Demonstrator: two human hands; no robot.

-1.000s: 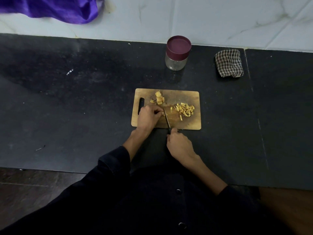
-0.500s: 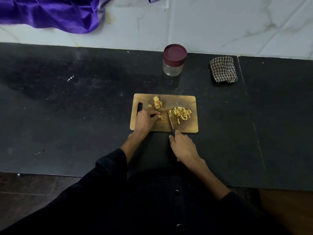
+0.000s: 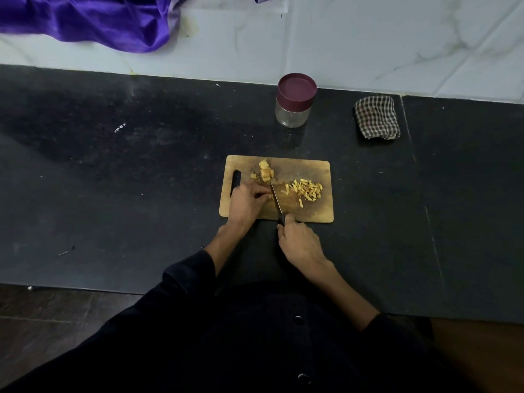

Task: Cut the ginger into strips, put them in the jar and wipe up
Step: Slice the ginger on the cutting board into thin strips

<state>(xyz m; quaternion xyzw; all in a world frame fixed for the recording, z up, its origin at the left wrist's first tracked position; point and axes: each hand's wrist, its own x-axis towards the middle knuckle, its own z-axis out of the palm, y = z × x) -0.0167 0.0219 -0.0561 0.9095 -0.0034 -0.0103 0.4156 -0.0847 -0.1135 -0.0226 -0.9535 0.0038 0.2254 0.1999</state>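
A wooden cutting board (image 3: 309, 214) lies on the black counter. Uncut ginger chunks (image 3: 266, 171) sit at its upper left, and a pile of cut ginger strips (image 3: 306, 189) lies at its right. My left hand (image 3: 246, 202) rests on the board with curled fingers holding a small ginger piece against the blade. My right hand (image 3: 298, 241) grips the black handle of a knife (image 3: 276, 202), whose blade points away across the board. A clear jar (image 3: 293, 102) with a maroon lid on stands behind the board. A folded checked cloth (image 3: 376, 117) lies to its right.
Purple satin fabric (image 3: 93, 21) hangs over the white marble wall at upper left. The counter's front edge runs just below my forearms. Small white specks (image 3: 119, 127) lie on the counter at left.
The knife blade has come back left against my left fingertips after swinging toward the strips. The view shifted downward a little between frames.
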